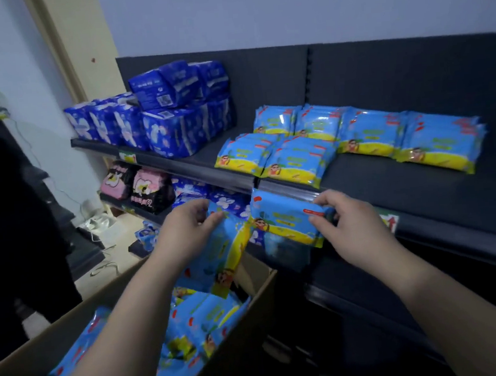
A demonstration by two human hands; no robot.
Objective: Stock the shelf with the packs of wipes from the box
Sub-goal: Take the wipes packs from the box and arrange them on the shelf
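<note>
My right hand (pixel 347 224) pinches a blue-and-yellow pack of wipes (pixel 282 217) by its right end, held level just below the top shelf's front edge (pixel 270 183). My left hand (pixel 190 226) grips another pack of wipes (pixel 219 250), tilted on end above the open cardboard box (pixel 241 332). Several more packs lie loose in the box (pixel 198 321). On the dark top shelf, stacks of the same wipes (pixel 353 136) lie in two rows.
Dark blue packs (pixel 159 117) are piled on the shelf's left part. Pink and black packs (pixel 138 185) and flowered blue packs sit on the shelf below. Bare shelf surface (pixel 406 192) lies at front right. A dark shape stands at far left.
</note>
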